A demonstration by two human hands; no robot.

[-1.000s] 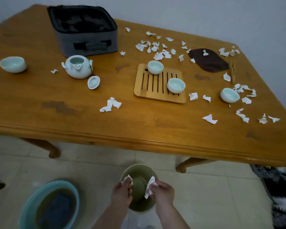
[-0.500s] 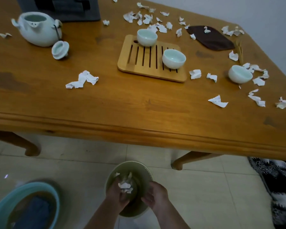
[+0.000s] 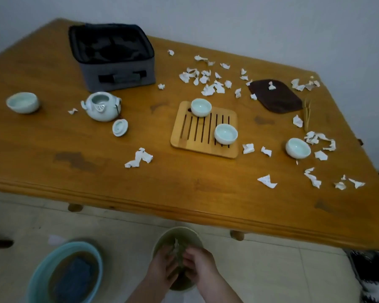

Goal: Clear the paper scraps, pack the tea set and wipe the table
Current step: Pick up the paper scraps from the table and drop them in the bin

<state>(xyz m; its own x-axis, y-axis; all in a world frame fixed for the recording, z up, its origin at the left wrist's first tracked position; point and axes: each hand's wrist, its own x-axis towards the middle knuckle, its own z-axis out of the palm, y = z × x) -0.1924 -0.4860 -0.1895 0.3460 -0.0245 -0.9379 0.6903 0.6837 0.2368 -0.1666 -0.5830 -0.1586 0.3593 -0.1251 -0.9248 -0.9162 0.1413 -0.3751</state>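
Down on the floor, the left hand (image 3: 162, 265) and right hand (image 3: 199, 263) meet inside the green bin (image 3: 184, 231), with a pale wad of paper (image 3: 176, 247) between them. Motion blur hides whether the fingers clasp it or only press it. To the left of the bin stands a blue basin (image 3: 37, 278) with a dark cloth (image 3: 74, 278) in it.

Above, on the wooden table (image 3: 184, 204), paper scraps (image 3: 208, 84) lie mostly toward the far and right edges; faint marks on a few are too blurred to read. A bamboo tray (image 3: 184, 136) at mid-table carries two cups (image 3: 201, 107). A third cup (image 3: 298, 148) sits near the right edge among scraps and a fourth cup (image 3: 22, 102) near the left edge. The teapot (image 3: 101, 107) stands open, its lid (image 3: 120, 127) lying just beside it. Behind it, the open grey case (image 3: 116, 71) sits near the far left corner. A dark mat (image 3: 276, 97) and tongs (image 3: 307, 114) lie toward the far right corner.
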